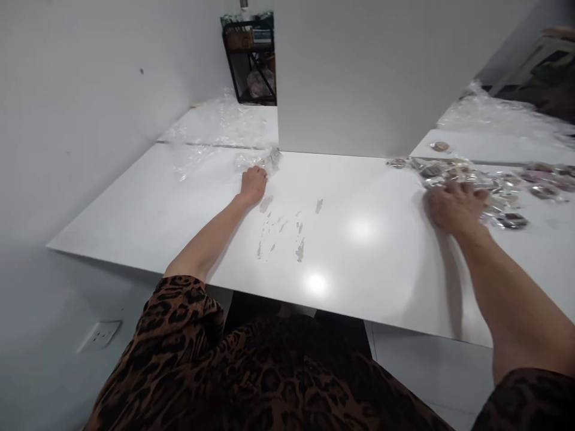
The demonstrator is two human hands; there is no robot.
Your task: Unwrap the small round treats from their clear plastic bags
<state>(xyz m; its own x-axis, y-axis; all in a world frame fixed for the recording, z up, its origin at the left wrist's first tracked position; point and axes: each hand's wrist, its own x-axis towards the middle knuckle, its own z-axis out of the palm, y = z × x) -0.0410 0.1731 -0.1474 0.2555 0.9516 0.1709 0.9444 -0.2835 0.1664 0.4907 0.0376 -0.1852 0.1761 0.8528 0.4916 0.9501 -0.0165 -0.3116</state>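
Observation:
My left hand (254,184) rests on the white table with its fingers curled into the near edge of some crumpled clear plastic bags (265,159). The fingertips are partly hidden in the plastic. Over on the right, my right hand (458,206) reaches into a spread of small dark and pinkish items in clear wrappers (512,221). Its fingers look slightly spread on top of them, a bit blurred, and no item is plainly gripped. One wrapped piece (397,163) lies apart at the left end of the spread.
An upright white panel (345,78) stands across the table's (359,263) far side. Loose clear plastic heaps lie behind it at left (229,123) and right (498,117). A round tan piece (441,146) lies behind the seam. A black shelf (249,60) stands beyond.

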